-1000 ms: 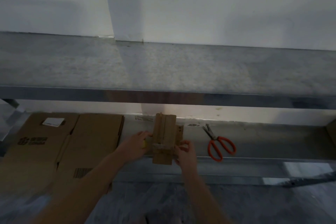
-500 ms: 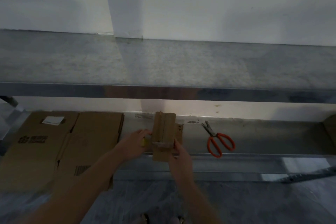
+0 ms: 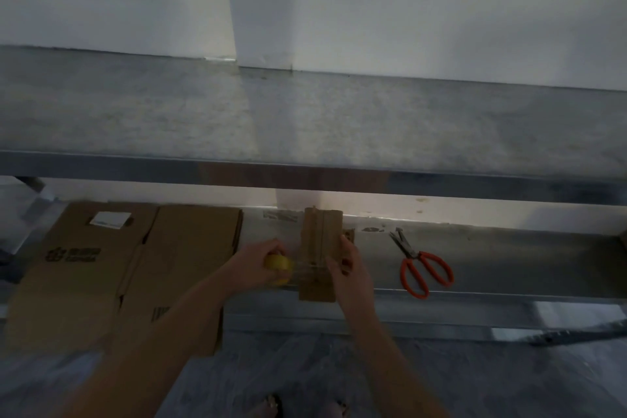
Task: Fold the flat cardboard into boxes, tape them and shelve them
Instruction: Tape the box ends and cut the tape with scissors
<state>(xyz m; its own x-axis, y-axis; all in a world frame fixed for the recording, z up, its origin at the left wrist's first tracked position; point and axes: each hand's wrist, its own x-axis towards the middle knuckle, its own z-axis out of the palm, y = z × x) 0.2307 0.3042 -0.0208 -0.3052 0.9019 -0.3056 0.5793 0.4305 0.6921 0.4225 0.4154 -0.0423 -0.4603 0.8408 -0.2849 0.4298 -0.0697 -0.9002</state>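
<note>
A small folded cardboard box (image 3: 319, 241) lies on the lower metal shelf (image 3: 509, 261), its near end over the shelf's front edge. My left hand (image 3: 256, 263) grips a yellow tape roll (image 3: 279, 266) just left of the box. A strip of clear tape (image 3: 307, 270) runs from the roll across the box. My right hand (image 3: 347, 268) holds the box's right side, thumb on top by the tape. Flat cardboard sheets (image 3: 135, 268) lie on the shelf to the left.
Red-handled scissors (image 3: 419, 265) lie on the lower shelf right of the box. A wide grey upper shelf (image 3: 305, 125) runs overhead against a white wall. My feet (image 3: 271, 404) show on the grey floor below.
My left hand has pulled the yellow tape roll out to the left, drawing tape across the box. My right hand has shifted up along the box's right side.
</note>
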